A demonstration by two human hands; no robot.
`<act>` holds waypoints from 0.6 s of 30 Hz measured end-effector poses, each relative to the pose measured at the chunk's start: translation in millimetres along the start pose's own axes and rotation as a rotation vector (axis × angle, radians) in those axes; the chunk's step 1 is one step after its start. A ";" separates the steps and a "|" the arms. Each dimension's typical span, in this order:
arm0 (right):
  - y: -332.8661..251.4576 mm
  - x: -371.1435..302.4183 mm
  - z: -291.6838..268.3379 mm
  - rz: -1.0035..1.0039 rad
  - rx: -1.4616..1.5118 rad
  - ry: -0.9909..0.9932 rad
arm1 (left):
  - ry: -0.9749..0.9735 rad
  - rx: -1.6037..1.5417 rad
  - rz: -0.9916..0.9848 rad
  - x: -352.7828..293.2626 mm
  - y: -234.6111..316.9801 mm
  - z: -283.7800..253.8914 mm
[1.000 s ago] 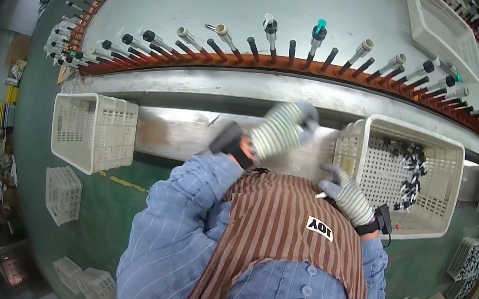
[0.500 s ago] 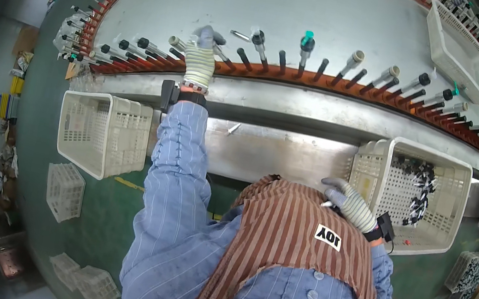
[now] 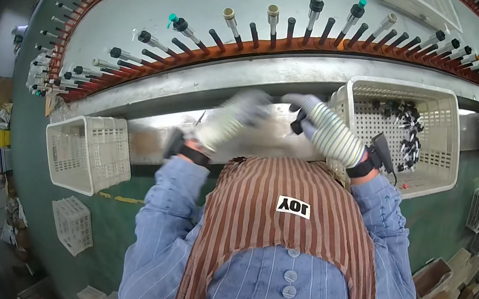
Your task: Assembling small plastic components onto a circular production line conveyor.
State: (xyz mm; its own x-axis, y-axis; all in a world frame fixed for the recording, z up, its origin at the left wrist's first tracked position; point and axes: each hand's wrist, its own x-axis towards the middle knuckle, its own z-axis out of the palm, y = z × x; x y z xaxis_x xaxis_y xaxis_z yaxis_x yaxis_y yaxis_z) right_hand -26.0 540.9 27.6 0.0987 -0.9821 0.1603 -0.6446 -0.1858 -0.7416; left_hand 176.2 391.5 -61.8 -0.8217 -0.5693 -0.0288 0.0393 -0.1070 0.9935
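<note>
Both my hands wear striped knit gloves and hover over the metal tray [image 3: 158, 135] in front of me. My left hand [image 3: 235, 120] is smeared by motion, so its fingers and anything in them cannot be made out. Close to its right, my right hand [image 3: 328, 127] is closed on a small black part [image 3: 299, 121], which sticks out below the fingers. Beyond the hands runs a curved orange-red rail [image 3: 257, 51] of upright dark pegs. Several pegs carry silver pump collars with black tops, such as one collar [image 3: 315, 10]; others carry cream-coloured collars [image 3: 273, 14].
At my right stands a white crate [image 3: 453, 142] with many black and white small parts inside. A second white perforated crate [image 3: 104, 154] is at my left. A shallow white tray [image 3: 418, 8] lies beyond the rail. More crates [image 3: 72, 224] sit on the green floor.
My left hand has drawn back from the peg rail to above the tray. The right hand has risen from beside the apron toward it, black part in its fingers. The view has turned.
</note>
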 end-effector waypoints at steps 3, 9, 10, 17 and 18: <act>-9.7 7.8 10.7 -0.247 -0.034 -0.172 | -0.247 -0.044 0.067 6.0 -8.7 63.1; 22.3 -24.1 -19.8 0.039 0.362 0.589 | 0.167 0.242 0.371 39.2 37.9 -10.5; 28.3 -31.7 -27.8 0.135 0.424 0.663 | 0.414 0.076 0.460 52.8 55.6 -22.3; 95.0 -101.6 -46.5 0.382 0.595 1.063 | 0.916 0.287 0.539 137.0 91.2 -96.3; 99.6 -106.6 -47.1 0.423 0.589 1.082 | 1.085 0.665 0.311 143.3 82.2 -104.1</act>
State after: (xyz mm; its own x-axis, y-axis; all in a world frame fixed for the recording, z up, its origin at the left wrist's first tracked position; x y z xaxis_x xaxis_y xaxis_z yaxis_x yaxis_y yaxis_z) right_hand -136.4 628.5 -32.7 -0.8640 -0.4969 0.0814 -0.0210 -0.1260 -0.9918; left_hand 120.8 216.3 4.3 0.0568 -0.8930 0.4465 -0.4002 0.3893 0.8296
